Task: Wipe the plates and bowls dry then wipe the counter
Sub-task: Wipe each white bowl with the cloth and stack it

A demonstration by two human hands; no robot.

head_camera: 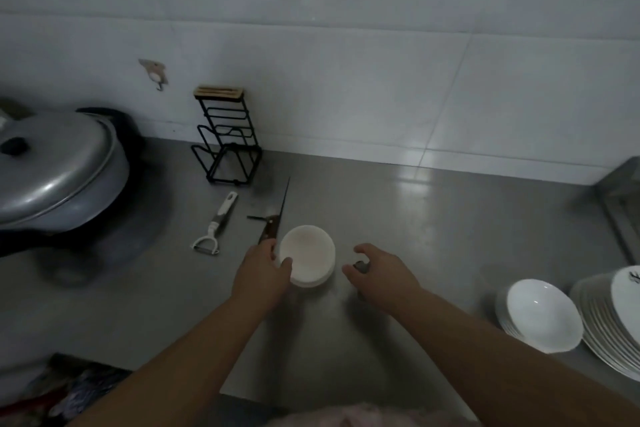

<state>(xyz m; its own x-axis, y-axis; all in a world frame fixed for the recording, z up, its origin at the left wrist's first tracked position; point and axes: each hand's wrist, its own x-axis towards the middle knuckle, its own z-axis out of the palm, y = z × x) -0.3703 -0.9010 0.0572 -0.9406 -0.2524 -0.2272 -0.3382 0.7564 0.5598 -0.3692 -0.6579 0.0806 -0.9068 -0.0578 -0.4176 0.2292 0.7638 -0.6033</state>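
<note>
Nearby, knife (275, 219) touches bowls (308, 255) left hand (263, 271) grips; right hand (377, 271) open.

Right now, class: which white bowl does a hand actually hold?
The small bowl stack mid-counter: the left hand grips its rim beside the knife. The wide bowl at right sits untouched.

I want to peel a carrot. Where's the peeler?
The peeler lies on the counter, left of the knife and the small bowls, in front of the black rack.
</note>
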